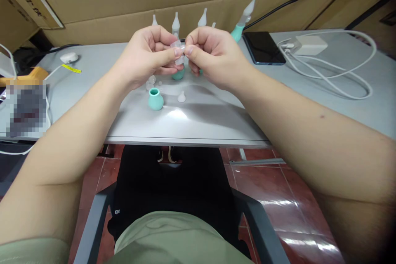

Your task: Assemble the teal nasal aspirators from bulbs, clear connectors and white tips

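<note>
My left hand (151, 51) pinches a clear plastic piece (178, 58) between thumb and fingers. Touching its right side, my right hand (210, 51) is closed on a small clear part (183, 49), mostly hidden by the fingertips. Below the hands, an open-topped teal bulb (156, 100) stands upright on the grey table, with a small white cone-shaped tip (181, 97) to its right. Several small clear pieces (151, 84) lie just behind the bulb. Another teal bulb (178, 75) is partly hidden under my hands.
White-tipped pieces (175, 22) stand behind my hands, and a teal bulb with a clear top (238, 32) leans at the cardboard wall. To the right lie a black phone (264, 48) and a white charger (310, 45) with looped cable. A white oval device (69, 57) sits left.
</note>
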Demonstrator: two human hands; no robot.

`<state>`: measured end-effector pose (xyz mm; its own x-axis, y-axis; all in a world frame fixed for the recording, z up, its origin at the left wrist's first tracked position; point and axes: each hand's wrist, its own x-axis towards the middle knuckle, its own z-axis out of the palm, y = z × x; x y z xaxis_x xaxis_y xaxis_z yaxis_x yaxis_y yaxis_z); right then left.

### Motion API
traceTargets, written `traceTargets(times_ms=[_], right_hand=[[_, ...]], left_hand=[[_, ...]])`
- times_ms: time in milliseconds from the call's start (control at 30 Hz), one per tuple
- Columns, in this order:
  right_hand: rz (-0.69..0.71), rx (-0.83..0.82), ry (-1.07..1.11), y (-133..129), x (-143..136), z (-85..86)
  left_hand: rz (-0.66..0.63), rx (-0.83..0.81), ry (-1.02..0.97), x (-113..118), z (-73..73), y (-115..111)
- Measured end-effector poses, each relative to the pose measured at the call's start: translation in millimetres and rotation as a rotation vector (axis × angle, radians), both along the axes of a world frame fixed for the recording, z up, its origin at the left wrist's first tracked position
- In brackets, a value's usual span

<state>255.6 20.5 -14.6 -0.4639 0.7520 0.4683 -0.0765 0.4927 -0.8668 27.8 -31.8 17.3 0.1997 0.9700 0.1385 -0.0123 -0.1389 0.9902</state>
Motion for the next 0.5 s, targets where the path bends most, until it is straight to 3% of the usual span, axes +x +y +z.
traceTargets(times_ms=[133, 233, 333, 500], right_hand=[[-0.125, 0.041, 0.062, -6.0, -0.8, 4.3], [-0.140, 0.023, 0.057, -7.6, -1.5, 5.6], [-0.115, -0.012, 0.064, -6.7, -2.6, 4.5], [0.033, -0.089, 0.015, -5.0, -2.4, 1.7]], left_hand=[[0.040, 0.024, 0.002, 1.2, -0.9, 0.3], [0.035, 0.027, -0.004, 2.5, -1.5, 0.6], [0.037, 0.042, -0.002, 1.6, -0.7, 1.4], [-0.065, -0.021, 0.044, -1.8, -0.5, 2.5]])
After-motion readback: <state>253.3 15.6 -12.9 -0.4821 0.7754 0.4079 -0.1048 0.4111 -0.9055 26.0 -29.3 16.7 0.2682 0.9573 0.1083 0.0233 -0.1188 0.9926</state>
